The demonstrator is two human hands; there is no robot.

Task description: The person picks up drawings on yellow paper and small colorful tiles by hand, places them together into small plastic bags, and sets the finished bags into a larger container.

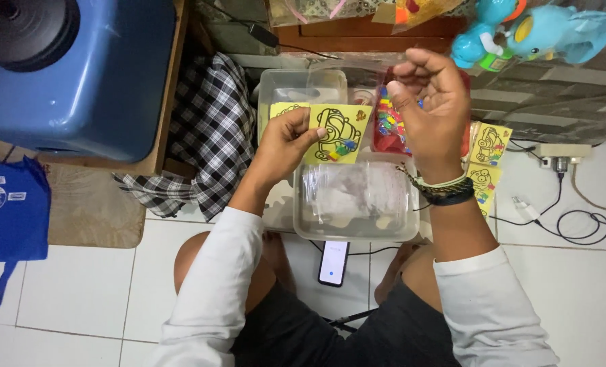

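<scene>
Yellow cards (335, 132) printed with black line drawings sit pinched in our left hand (286, 139), thumb on the front and fingers behind, held up just left of the frame's centre, above the clear plastic tubs. Small coloured packets cling to the front card's lower edge.

From the head camera, our right hand (431, 109) is raised at 1 o'clock of the cards, fingers curled loosely with the tips drawn together around a clear plastic sleeve (357, 64); we cannot tell how firmly it grips. Braided bands circle that wrist.

Directly at 6 o'clock of the cards lies a clear lidded tub (356, 198) with plastic bags inside, and another clear tub (301, 87) stands at 11 o'clock of them. A red bag of coloured packets (388, 124) shows between our two hands. More yellow cards (488, 160) lie on the tiles at 3 o'clock. A phone (333, 263) rests on the floor between our knees. A checked cloth (204, 136) lies at 9 o'clock, a blue container (79, 75) beyond it.
</scene>
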